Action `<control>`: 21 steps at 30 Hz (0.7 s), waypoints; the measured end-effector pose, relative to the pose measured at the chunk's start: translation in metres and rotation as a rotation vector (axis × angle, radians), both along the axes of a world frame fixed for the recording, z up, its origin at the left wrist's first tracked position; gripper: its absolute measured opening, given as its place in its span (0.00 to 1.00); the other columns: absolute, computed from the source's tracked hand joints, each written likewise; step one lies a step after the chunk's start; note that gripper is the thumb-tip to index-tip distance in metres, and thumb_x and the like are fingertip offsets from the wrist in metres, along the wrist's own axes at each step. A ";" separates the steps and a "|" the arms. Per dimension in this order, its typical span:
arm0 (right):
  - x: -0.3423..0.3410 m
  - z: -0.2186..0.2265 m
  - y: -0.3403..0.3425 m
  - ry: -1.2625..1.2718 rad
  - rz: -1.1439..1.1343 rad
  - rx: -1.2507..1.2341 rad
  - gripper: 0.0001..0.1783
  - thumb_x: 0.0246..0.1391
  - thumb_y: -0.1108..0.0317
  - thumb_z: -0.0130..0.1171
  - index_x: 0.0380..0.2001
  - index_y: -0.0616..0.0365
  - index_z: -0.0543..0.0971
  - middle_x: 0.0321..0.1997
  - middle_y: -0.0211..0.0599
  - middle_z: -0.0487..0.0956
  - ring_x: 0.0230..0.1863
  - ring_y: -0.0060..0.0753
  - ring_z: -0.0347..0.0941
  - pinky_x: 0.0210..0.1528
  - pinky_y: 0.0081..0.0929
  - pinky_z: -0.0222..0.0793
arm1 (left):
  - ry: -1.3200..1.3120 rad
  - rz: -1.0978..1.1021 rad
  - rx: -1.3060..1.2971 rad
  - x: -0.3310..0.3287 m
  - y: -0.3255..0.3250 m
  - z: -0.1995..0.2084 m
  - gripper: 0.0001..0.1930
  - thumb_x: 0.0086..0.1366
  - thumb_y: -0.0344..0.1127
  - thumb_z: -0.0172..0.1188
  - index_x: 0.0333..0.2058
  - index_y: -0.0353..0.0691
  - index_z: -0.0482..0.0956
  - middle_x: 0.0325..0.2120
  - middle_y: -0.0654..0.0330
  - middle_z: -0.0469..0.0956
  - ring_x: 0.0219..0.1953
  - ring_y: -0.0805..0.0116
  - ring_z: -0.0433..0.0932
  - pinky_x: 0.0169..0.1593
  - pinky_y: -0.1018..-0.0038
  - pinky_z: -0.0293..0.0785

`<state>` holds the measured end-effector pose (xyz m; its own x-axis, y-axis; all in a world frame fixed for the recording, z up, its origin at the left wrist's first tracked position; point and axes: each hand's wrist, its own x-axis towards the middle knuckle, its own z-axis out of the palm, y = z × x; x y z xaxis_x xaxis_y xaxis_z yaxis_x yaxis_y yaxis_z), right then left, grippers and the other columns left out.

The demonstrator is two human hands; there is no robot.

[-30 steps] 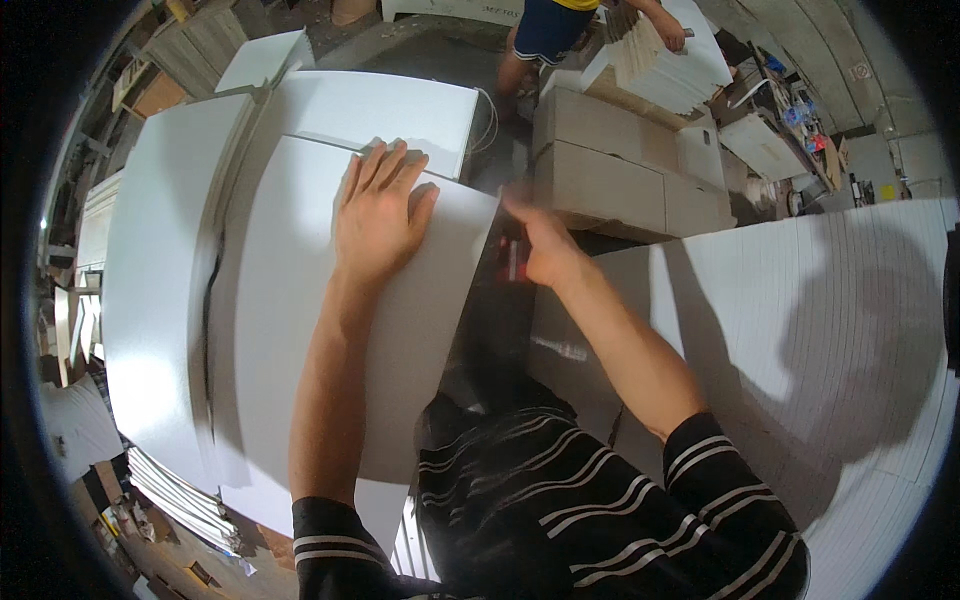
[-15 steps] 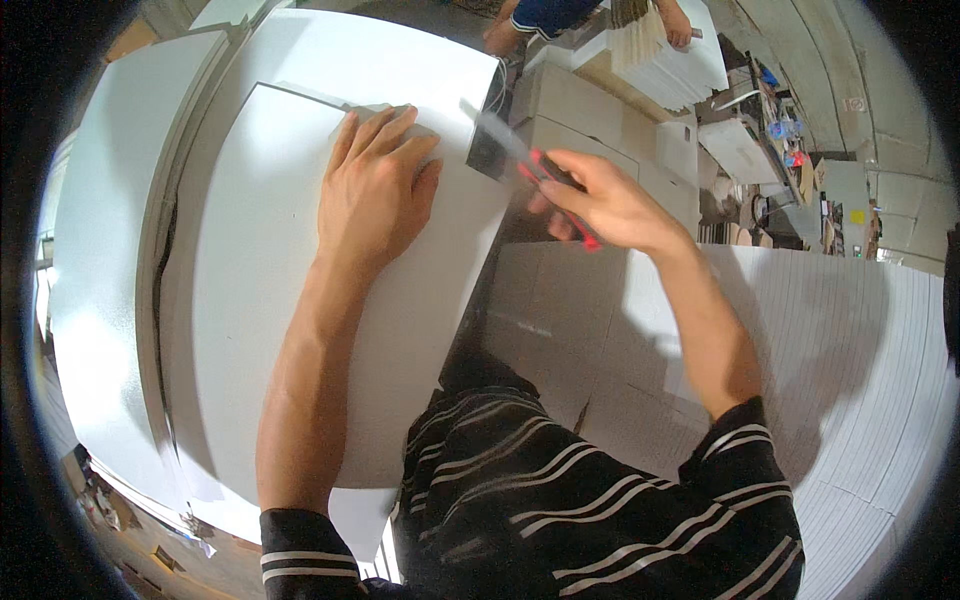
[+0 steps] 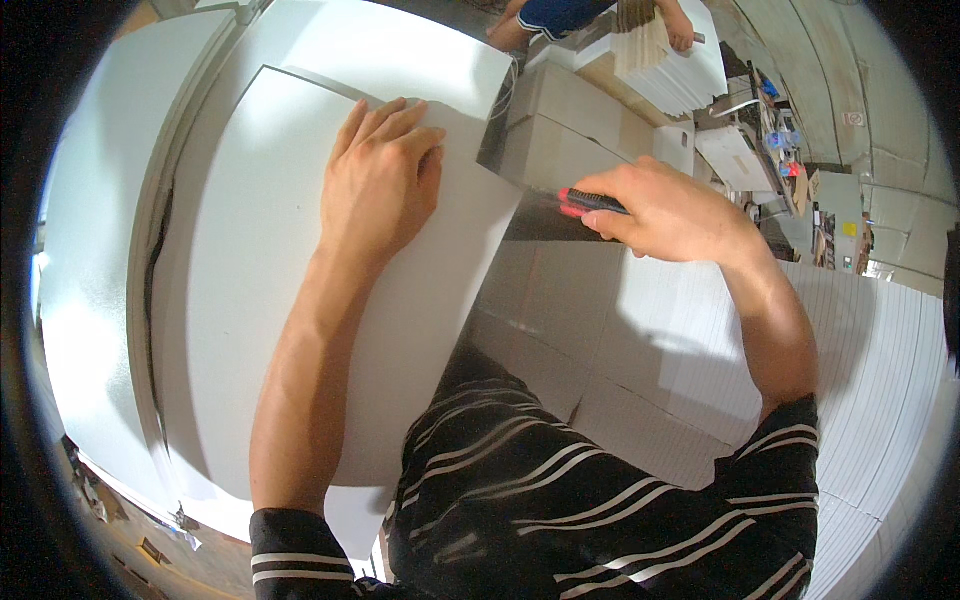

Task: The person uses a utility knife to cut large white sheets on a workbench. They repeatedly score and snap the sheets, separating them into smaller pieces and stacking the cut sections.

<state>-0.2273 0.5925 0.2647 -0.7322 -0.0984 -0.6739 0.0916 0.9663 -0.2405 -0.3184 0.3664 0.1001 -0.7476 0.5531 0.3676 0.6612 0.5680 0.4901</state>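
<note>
My left hand (image 3: 380, 185) lies palm down on a large white board (image 3: 250, 260), fingers resting near its far edge. Another white sheet or table surface (image 3: 400, 55) shows beyond that edge. My right hand (image 3: 675, 210) is closed around a red and black utility knife (image 3: 595, 203), to the right of the board. The knife's tip end points left, toward the board's right-hand corner. Its blade is faint and blurred, so I cannot tell whether it touches the board.
Stacked white boards (image 3: 870, 400) stand at the right. Behind the knife are large cartons (image 3: 565, 140). At the far top, a person's hand (image 3: 680, 30) rests by a pile of panels (image 3: 655, 65). Another white panel (image 3: 95, 250) stands along the left.
My right hand has moved right and slightly down with the utility knife, away from over the board's edge. My left hand stays on the board, which has shifted slightly in view.
</note>
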 end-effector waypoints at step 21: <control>0.075 -0.178 0.021 0.172 -1.200 -0.862 0.23 0.65 0.57 0.63 0.58 0.59 0.78 0.49 0.35 0.84 0.48 0.26 0.80 0.42 0.28 0.79 | 0.073 -0.022 0.069 -0.004 -0.007 -0.004 0.08 0.66 0.29 0.63 0.42 0.43 0.89 0.54 0.57 0.84 0.62 0.58 0.77 0.73 0.53 0.62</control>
<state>-0.1526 0.6139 0.0863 -0.7258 0.2930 -0.6224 0.6226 -0.1051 -0.7755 -0.3223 0.3597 0.0961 -0.7053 0.5408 0.4583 0.7086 0.5194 0.4776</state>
